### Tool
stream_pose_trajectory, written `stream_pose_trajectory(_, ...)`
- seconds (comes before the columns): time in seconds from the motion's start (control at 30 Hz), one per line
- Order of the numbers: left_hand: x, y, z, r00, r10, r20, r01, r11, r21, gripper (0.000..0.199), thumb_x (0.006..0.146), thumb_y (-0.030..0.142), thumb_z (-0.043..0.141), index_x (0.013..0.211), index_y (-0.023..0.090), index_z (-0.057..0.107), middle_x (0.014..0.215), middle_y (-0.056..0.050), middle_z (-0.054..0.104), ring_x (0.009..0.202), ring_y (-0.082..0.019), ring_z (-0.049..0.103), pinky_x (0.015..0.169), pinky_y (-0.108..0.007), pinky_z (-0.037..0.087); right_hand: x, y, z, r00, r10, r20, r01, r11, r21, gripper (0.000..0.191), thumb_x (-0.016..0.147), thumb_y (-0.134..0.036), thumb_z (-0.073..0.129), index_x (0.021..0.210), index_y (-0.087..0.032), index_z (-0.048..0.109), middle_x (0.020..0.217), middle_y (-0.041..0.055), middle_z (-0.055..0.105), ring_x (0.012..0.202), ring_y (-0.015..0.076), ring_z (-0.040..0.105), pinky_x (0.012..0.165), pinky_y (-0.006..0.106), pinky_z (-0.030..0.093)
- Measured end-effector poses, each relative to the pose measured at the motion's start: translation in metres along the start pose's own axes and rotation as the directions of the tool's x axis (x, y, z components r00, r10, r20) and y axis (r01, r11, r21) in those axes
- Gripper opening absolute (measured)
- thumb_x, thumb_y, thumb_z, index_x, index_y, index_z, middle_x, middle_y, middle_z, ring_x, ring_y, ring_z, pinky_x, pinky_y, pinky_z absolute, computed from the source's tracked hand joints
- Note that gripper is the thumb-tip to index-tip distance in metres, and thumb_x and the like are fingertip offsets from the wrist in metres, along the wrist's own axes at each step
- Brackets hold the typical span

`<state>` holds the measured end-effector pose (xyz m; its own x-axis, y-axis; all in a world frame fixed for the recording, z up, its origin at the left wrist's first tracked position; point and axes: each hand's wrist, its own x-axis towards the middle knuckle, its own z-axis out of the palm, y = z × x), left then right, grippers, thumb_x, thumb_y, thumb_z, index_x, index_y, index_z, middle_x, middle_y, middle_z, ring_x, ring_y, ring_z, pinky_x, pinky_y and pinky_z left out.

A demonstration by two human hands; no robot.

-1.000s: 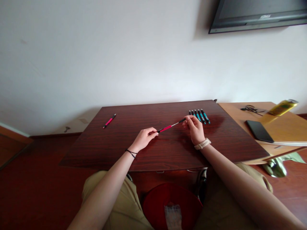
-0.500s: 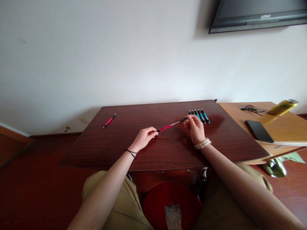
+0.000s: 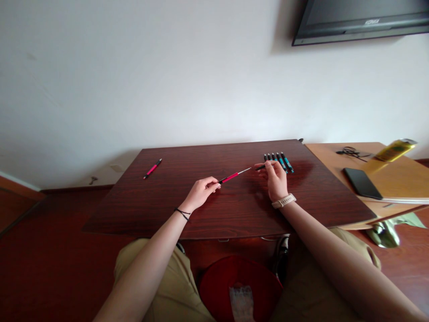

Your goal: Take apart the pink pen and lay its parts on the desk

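Note:
Pinched in the fingers of my left hand (image 3: 203,191) is a pink pen barrel (image 3: 229,177), tilted up to the right. A thin refill (image 3: 244,171) sticks out of its far end, bare to the tip. My right hand (image 3: 276,179) grips a black pen grip section (image 3: 260,167), a small gap away from the refill's tip. Several teal-and-black pens (image 3: 283,162) lie in a row just behind my right hand, which partly hides them. Another pink-and-black pen (image 3: 153,168) lies at the left of the dark wooden table (image 3: 187,163).
Right of the table stands a lighter wooden cabinet (image 3: 398,179) with a phone (image 3: 362,183), a coiled black cable (image 3: 350,152) and a yellow can (image 3: 395,150). A television (image 3: 362,22) hangs on the wall above. Below the table edge is a red stool (image 3: 214,281) with a clear plastic packet (image 3: 241,302).
The black grip section has come off the refill's tip as my right hand drew slightly right. A gap now shows between them. My left hand has barely moved.

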<state>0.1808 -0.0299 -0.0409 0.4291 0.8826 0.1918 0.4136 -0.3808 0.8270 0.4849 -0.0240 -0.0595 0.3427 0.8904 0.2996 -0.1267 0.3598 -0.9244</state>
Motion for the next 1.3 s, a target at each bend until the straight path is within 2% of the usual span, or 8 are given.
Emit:
stream_pose_trajectory(0.1, 0.001, -0.001, 0.000, 1.000, -0.005, -0.008, 0.005, 1.000, -0.021, 0.030, 0.102, 0.047, 0.061, 0.098, 0.020, 0.074, 0.099, -0.005, 0.080, 0.081, -0.018, 0.071, 0.080, -0.029, 0.053, -0.004, -0.003, 0.004, 0.989, 0.033, 0.144, -0.030, 0.999, -0.026, 0.036, 0.094, -0.056, 0.075, 0.102, -0.023, 0.064, 0.096, 0.0060, 0.080, 0.075, 0.0150, 0.071, 0.067, 0.026, 0.057)
stream_pose_trajectory(0.23, 0.002, -0.002, 0.001, 1.000, -0.016, -0.015, 0.016, 1.000, -0.027, 0.030, 0.102, 0.047, 0.061, 0.099, 0.020, 0.075, 0.099, -0.005, 0.080, 0.081, -0.018, 0.071, 0.081, -0.029, 0.054, -0.008, -0.007, 0.007, 0.947, 0.105, 0.304, -0.085, 0.993, -0.077, 0.042, 0.091, -0.058, 0.078, 0.111, -0.023, 0.067, 0.090, 0.0054, 0.080, 0.070, 0.0157, 0.068, 0.063, 0.027, 0.054)
stream_pose_trajectory(0.47, 0.001, 0.002, 0.001, 1.000, -0.010, -0.004, 0.010, 1.000, 0.000, 0.030, 0.102, 0.046, 0.061, 0.100, 0.020, 0.075, 0.098, -0.005, 0.080, 0.081, -0.018, 0.071, 0.081, -0.029, 0.052, -0.010, -0.011, 0.007, 0.911, 0.123, 0.394, -0.092, 0.991, -0.097, 0.042, 0.091, -0.058, 0.079, 0.109, -0.022, 0.067, 0.085, 0.0044, 0.079, 0.065, 0.0144, 0.064, 0.061, 0.027, 0.051)
stream_pose_trajectory(0.8, -0.001, 0.002, 0.001, 1.000, 0.002, 0.004, -0.002, 0.999, 0.045, 0.030, 0.102, 0.046, 0.061, 0.099, 0.020, 0.076, 0.086, -0.001, 0.076, 0.075, -0.016, 0.067, 0.073, -0.026, 0.047, -0.009, -0.008, 0.006, 0.914, 0.115, 0.390, -0.078, 0.991, -0.110, 0.039, 0.094, -0.058, 0.076, 0.102, -0.021, 0.066, 0.086, 0.0049, 0.078, 0.066, 0.0144, 0.065, 0.061, 0.026, 0.051)
stream_pose_trajectory(0.93, -0.001, 0.003, 0.001, 1.000, 0.002, 0.005, -0.002, 0.999, 0.044, 0.029, 0.102, 0.045, 0.062, 0.099, 0.020, 0.076, 0.088, -0.001, 0.077, 0.076, -0.016, 0.067, 0.074, -0.026, 0.047, -0.009, -0.007, 0.006, 0.917, 0.109, 0.385, -0.064, 0.990, -0.128, 0.041, 0.093, -0.061, 0.075, 0.101, -0.022, 0.065, 0.086, 0.0052, 0.077, 0.066, 0.0155, 0.065, 0.061, 0.027, 0.052)
stream_pose_trajectory(1.3, 0.000, 0.000, 0.000, 1.000, -0.003, -0.011, 0.004, 0.999, 0.041, 0.030, 0.102, 0.046, 0.061, 0.099, 0.021, 0.076, 0.090, -0.003, 0.078, 0.077, -0.018, 0.069, 0.077, -0.027, 0.050, -0.005, -0.008, 0.003, 0.970, 0.067, 0.234, -0.047, 0.995, -0.089, 0.040, 0.091, -0.059, 0.077, 0.098, -0.022, 0.064, 0.083, 0.0048, 0.077, 0.062, 0.0142, 0.063, 0.056, 0.025, 0.049)
